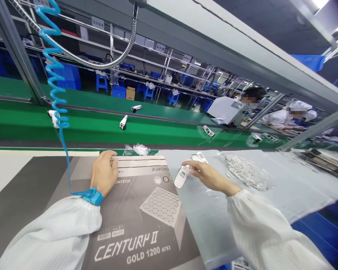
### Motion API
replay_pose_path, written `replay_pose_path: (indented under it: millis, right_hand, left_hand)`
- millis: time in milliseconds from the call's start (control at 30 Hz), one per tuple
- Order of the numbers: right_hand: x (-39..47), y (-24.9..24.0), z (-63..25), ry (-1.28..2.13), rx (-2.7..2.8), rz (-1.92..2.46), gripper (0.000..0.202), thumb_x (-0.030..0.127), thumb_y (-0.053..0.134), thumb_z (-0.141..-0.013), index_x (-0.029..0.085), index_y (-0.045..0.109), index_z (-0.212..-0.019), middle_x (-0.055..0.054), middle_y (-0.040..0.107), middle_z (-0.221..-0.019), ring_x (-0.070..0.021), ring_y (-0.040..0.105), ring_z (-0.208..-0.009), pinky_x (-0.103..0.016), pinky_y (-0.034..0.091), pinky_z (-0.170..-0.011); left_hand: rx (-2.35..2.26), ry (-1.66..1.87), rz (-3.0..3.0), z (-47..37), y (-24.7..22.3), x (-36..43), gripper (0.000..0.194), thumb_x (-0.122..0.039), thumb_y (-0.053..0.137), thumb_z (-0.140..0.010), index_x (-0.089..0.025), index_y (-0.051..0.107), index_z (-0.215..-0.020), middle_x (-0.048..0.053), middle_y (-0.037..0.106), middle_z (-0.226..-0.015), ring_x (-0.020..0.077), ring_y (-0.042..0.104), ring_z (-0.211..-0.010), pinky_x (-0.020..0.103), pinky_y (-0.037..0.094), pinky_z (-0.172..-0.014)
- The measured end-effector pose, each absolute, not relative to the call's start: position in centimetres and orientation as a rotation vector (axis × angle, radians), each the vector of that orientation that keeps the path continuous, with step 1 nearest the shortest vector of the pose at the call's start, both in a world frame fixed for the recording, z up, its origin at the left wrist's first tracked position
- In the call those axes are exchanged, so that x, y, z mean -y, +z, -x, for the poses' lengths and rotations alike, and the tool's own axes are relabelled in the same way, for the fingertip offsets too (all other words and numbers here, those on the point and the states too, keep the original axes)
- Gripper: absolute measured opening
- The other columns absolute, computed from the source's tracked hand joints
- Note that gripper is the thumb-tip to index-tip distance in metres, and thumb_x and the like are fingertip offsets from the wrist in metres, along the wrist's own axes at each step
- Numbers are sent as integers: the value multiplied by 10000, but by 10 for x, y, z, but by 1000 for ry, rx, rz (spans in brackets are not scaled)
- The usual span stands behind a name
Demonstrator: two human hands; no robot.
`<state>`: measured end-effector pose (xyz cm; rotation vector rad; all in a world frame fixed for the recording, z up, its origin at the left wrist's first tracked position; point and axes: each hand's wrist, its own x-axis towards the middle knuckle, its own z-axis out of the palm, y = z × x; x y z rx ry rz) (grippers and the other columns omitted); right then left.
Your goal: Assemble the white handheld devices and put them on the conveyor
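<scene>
My right hand (207,174) pinches a long white plastic housing piece (182,177) by its far end, over the seam between cardboard and grey sheet. Another white plastic part (199,157) lies just beyond those fingers. On the left, my left hand (103,170) is curled near the upper edge of the printed cardboard (129,210); what its fingers hold, if anything, is hidden. A blue wrist strap (92,195) with a coiled blue cord (56,75) is around that wrist. Crumpled clear plastic bags (141,149) lie between the hands, at the bench's far edge.
A clear bag of small white parts (245,170) rests on the grey sheet (214,225) to the right. Several white devices, one a white unit (124,122), sit on the green conveyor (163,129). A metal frame crosses overhead. Two people work at the far right.
</scene>
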<state>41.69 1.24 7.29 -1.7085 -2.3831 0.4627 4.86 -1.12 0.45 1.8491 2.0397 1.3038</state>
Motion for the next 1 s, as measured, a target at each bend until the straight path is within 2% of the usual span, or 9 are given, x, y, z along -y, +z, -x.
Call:
replay_pose_path:
  millis: [67,167,300,400,533,633,733,833,1000]
  right_hand:
    - [-16,79,-412,482,2509,1689,375,257,427,-909,229,589,-1247,-90,689,-1118,-245,621,-1016,-371,446,-901]
    - [-21,86,-406,459,2599,1754,387,280,432,-918,195,562,-1273,-97,710,-1004,-251,636,-899,-363,461,-802]
    - [-25,85,-404,416,2643,1665,345,249,393,-940,246,662,-1156,-77,709,-1070,-244,626,-996,-357,441,-863]
    - [-30,78,-406,422,2648,1721,292,247,478,-898,257,684,-1104,-55,714,-998,-229,634,-909,-346,440,-818]
    - [-34,67,-410,512,2529,1800,210,265,554,-853,211,686,-1008,-56,722,-946,-210,633,-853,-325,450,-789]
    - [-32,63,-412,509,2513,1708,248,295,539,-874,215,706,-1038,-58,722,-982,-215,633,-887,-341,456,-835]
    - [-28,60,-412,418,2534,1684,294,289,502,-903,252,710,-1107,-51,709,-1113,-230,629,-990,-366,443,-894]
    - [-25,55,-412,271,2505,1753,317,289,501,-905,258,682,-1164,-59,684,-1199,-244,619,-1052,-376,446,-884]
    - [-17,36,-414,27,2535,1678,306,333,403,-956,244,693,-913,-50,722,-1064,-252,641,-983,-412,436,-866]
  left_hand:
    - [-2039,1295,-1849,-49,5,11,272,-270,448,-832,-155,613,-1014,119,677,-1080,240,655,-873,383,504,-864]
    - [-2041,1289,-1847,-49,4,11,278,-267,450,-832,-144,615,-1020,124,674,-1076,242,653,-876,383,501,-866]
    - [-2032,1313,-1846,-48,3,11,280,-267,455,-835,-140,617,-1024,124,672,-1069,245,655,-892,383,501,-871]
    - [-2029,1311,-1849,-49,3,11,271,-267,451,-842,-144,617,-1017,123,674,-1064,248,657,-892,390,501,-871]
    - [-2038,1300,-1849,-49,3,11,256,-259,450,-841,-156,610,-1013,120,676,-1068,249,658,-892,394,501,-868]
    - [-2034,1308,-1843,-48,3,11,247,-254,452,-838,-158,606,-1006,121,675,-1077,246,659,-887,391,503,-864]
    - [-2026,1300,-1832,-48,2,10,239,-253,452,-839,-166,605,-1001,116,675,-1084,243,662,-881,390,504,-865]
    - [-2019,1296,-1825,-49,2,12,244,-255,451,-841,-164,608,-1003,118,676,-1087,246,660,-883,399,502,-878]
    - [-2080,1285,-1760,-39,11,11,257,-250,502,-825,-166,631,-1031,96,690,-1089,237,663,-939,377,497,-920]
